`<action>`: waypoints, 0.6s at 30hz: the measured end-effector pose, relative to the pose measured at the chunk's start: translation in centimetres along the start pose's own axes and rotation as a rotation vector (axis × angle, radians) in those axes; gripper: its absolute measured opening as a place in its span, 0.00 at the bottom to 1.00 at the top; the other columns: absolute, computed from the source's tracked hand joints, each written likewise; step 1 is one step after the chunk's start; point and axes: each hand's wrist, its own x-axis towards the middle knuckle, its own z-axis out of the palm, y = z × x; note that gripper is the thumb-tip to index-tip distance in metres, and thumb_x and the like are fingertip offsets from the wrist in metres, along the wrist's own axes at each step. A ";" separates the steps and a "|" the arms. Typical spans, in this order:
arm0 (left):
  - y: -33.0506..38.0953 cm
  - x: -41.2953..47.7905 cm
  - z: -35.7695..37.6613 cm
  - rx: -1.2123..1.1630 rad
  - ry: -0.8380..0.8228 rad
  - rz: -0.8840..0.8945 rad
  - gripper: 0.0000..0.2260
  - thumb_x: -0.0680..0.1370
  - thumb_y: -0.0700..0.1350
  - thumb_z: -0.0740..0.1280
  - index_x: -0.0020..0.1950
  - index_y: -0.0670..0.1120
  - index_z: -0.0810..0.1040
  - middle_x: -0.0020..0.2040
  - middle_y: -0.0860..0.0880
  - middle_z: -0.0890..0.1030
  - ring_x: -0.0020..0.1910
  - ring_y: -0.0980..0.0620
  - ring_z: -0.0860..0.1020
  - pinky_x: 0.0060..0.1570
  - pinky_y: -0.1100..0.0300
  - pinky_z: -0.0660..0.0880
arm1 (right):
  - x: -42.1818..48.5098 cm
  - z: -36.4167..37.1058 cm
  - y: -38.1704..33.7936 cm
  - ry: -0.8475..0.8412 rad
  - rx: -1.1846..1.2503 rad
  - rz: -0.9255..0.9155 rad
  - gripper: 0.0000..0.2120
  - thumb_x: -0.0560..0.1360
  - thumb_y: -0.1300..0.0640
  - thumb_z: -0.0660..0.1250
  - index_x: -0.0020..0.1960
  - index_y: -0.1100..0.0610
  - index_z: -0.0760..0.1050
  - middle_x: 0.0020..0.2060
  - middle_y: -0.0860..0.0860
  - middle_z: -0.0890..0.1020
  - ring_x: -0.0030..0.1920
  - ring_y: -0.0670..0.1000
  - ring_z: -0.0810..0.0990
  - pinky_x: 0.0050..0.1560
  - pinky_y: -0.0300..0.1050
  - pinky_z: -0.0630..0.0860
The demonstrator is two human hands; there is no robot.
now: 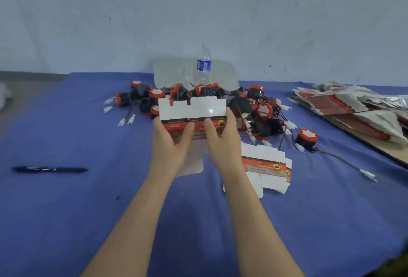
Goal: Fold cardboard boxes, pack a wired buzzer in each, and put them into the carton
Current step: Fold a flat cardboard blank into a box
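Both hands hold one flat red-and-white cardboard box blank (192, 111) above the blue table, its white flaps pointing up. My left hand (171, 144) grips its left lower edge, thumb on the red panel. My right hand (223, 137) grips the right side, thumb also on the front. Behind the blank lies a pile of red-and-black wired buzzers (254, 108) with white plugs. One buzzer (306, 138) sits apart to the right, its wire trailing toward the table's edge. A few more flat blanks (268, 169) lie just right of my right forearm. No carton is in view.
A large stack of flat blanks (353, 104) rests on a board at the far right. A water bottle (204, 65) stands at the back by a clear plastic bag (172, 71). A black pen (49, 169) lies at the left on the blue cloth (66, 210).
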 end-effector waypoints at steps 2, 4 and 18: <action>-0.4 0.1 -2.3 0.031 0.063 -0.025 0.29 0.70 0.51 0.75 0.62 0.51 0.61 0.57 0.53 0.74 0.53 0.58 0.76 0.47 0.69 0.71 | -0.9 2.5 -0.5 -0.041 0.075 -0.009 0.19 0.80 0.57 0.61 0.70 0.49 0.63 0.54 0.39 0.75 0.51 0.32 0.74 0.43 0.18 0.67; -1.0 0.3 -4.3 0.049 0.127 -0.034 0.34 0.66 0.52 0.78 0.63 0.51 0.61 0.56 0.55 0.75 0.51 0.62 0.77 0.48 0.64 0.74 | -1.7 4.7 -0.6 -0.080 0.131 -0.005 0.19 0.81 0.56 0.59 0.71 0.48 0.61 0.55 0.37 0.73 0.51 0.27 0.72 0.46 0.20 0.67; -4.3 0.1 -5.6 0.299 0.344 0.098 0.34 0.70 0.53 0.74 0.70 0.44 0.63 0.63 0.50 0.73 0.60 0.52 0.74 0.50 0.58 0.75 | -1.7 8.0 2.2 -0.014 0.075 -0.012 0.21 0.81 0.62 0.57 0.71 0.47 0.62 0.53 0.44 0.79 0.46 0.39 0.79 0.39 0.25 0.70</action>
